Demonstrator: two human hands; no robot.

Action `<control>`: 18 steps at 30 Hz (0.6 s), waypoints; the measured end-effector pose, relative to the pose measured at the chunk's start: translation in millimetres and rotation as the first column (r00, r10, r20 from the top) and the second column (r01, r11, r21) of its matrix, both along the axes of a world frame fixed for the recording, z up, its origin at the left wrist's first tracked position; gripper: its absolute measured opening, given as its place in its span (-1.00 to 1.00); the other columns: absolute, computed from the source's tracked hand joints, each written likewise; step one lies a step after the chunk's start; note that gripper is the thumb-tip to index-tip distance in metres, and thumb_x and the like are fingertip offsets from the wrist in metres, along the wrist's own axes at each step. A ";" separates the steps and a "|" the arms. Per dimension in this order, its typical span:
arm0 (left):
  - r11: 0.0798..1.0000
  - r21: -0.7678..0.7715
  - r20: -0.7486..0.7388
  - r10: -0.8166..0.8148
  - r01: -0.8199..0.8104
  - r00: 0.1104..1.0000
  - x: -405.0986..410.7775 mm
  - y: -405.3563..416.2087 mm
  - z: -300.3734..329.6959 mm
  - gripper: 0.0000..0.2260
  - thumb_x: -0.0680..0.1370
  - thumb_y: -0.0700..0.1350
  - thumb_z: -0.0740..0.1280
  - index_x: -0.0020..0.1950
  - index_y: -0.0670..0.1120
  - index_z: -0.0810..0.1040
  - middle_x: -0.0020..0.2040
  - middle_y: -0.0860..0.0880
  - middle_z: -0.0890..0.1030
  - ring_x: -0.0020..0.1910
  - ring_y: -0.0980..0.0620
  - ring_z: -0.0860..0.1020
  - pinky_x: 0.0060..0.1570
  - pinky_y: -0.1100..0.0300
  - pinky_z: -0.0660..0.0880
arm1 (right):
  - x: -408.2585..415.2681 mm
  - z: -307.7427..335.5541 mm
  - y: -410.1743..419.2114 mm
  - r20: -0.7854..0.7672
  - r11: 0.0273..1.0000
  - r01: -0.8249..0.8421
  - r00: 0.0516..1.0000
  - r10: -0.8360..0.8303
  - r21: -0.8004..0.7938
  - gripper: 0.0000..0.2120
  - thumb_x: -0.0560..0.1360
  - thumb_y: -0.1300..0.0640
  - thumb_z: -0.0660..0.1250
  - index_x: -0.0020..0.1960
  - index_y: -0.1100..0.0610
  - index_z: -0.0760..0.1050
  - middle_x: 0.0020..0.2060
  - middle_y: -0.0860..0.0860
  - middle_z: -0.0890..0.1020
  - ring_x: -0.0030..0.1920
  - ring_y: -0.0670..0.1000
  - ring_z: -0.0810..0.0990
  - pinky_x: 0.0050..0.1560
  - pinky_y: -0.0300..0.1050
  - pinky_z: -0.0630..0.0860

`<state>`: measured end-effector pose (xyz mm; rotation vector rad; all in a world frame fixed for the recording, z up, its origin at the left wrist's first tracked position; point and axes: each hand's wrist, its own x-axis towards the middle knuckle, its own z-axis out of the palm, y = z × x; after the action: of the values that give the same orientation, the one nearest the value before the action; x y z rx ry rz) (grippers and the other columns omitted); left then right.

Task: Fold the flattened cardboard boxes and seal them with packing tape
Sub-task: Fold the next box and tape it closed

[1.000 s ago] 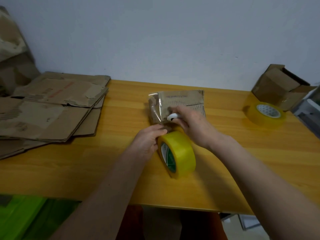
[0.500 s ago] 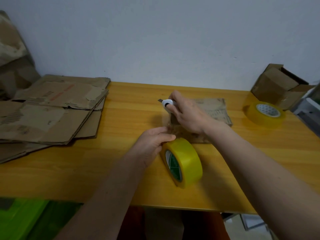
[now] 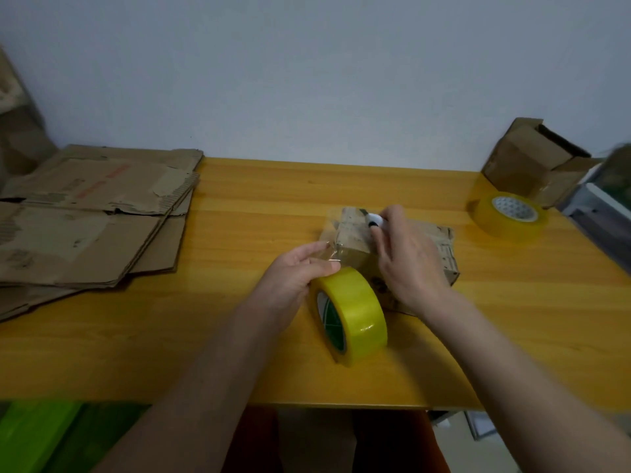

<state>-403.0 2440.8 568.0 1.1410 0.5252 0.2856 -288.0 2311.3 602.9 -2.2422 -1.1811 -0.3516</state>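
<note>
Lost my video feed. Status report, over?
Left hand holds tape roll, strip drawn to small box. Right hand holds white cutter over box. Nothing obstructing.

Both my forearms reach forward, bare, converging. My left hand (image 3: 296, 277) lies palm-in, fingers nearly straight, thumb and forefinger pinching a clear strip. My right hand (image 3: 406, 257) is knuckles-up, fingers curled around a small white tool.
</note>
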 end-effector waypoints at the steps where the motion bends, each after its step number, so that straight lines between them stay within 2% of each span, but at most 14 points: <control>1: 1.000 0.003 0.003 -0.004 0.004 1.000 2.5 -0.9 -1.3 -0.58 0.46 -0.34 0.41 0.30 -0.15 0.48 0.10 -0.24 0.65 0.09 -0.11 0.62 0.24 0.01 0.48 | 3.7 -6.0 -1.0 0.053 0.999 0.040 0.998 -0.039 -0.011 -0.83 0.63 0.04 0.10 0.03 0.16 0.31 -0.27 0.02 0.42 -0.30 0.09 0.33 -0.32 -0.04 0.11; 5: 0.996 -0.016 0.018 -0.091 0.091 0.996 11.3 -3.9 -3.2 -0.45 0.38 -0.31 0.48 0.32 -0.08 0.42 0.00 -0.16 0.67 0.04 -0.12 0.62 0.22 -0.03 0.48 | 19.4 -12.7 13.4 0.123 0.997 0.078 0.989 -0.076 -0.005 -0.77 0.64 0.02 0.07 0.03 0.19 0.33 -0.25 0.06 0.46 -0.28 0.15 0.42 -0.35 -0.03 0.23; 8: 0.995 -0.053 -0.017 -0.088 0.087 0.996 15.6 -1.0 -4.6 -0.37 0.33 -0.26 0.52 0.36 -0.10 0.41 0.13 -0.18 0.64 0.15 -0.15 0.60 0.29 -0.07 0.44 | 32.2 -14.1 24.9 0.106 0.996 0.086 0.991 -0.085 -0.010 -0.77 0.64 0.01 0.06 0.06 0.19 0.31 -0.18 0.13 0.54 -0.21 0.22 0.48 -0.32 -0.01 0.29; 11: 0.996 -0.073 -0.053 -0.052 0.048 0.997 19.9 1.0 -4.3 -0.49 0.41 -0.27 0.45 0.35 -0.14 0.45 0.18 -0.20 0.62 0.18 -0.14 0.58 0.32 -0.09 0.42 | 37.1 -14.3 28.1 0.101 0.998 0.061 0.993 -0.059 -0.015 -0.76 0.64 0.02 0.05 0.07 0.20 0.30 -0.21 0.09 0.49 -0.21 0.21 0.46 -0.32 -0.02 0.27; 15: 0.996 -0.085 -0.081 0.024 -0.031 0.996 23.9 0.9 -6.0 -0.57 0.48 -0.27 0.40 0.34 -0.14 0.46 0.15 -0.17 0.63 0.17 -0.15 0.58 0.30 -0.06 0.43 | 41.0 -8.8 24.9 -0.019 1.000 -0.010 1.000 0.010 -0.019 -0.81 0.63 0.05 0.12 0.10 0.16 0.35 -0.12 0.09 0.53 -0.12 0.15 0.48 -0.19 0.04 0.41; 18: 0.995 -0.091 -0.076 0.033 -0.040 0.997 24.2 0.4 -6.7 -0.63 0.50 -0.27 0.37 0.31 -0.10 0.49 0.13 -0.16 0.64 0.14 -0.12 0.58 0.24 -0.02 0.47 | 30.2 1.1 14.3 -0.011 0.994 -0.076 0.997 0.077 0.084 -0.81 0.59 0.10 0.24 0.14 0.18 0.46 0.02 0.10 0.58 0.02 0.10 0.50 -0.03 -0.11 0.38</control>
<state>-378.8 2441.2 561.3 1.0559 0.6200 0.2485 -257.8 2325.5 604.0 -2.1180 -1.2184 -0.3472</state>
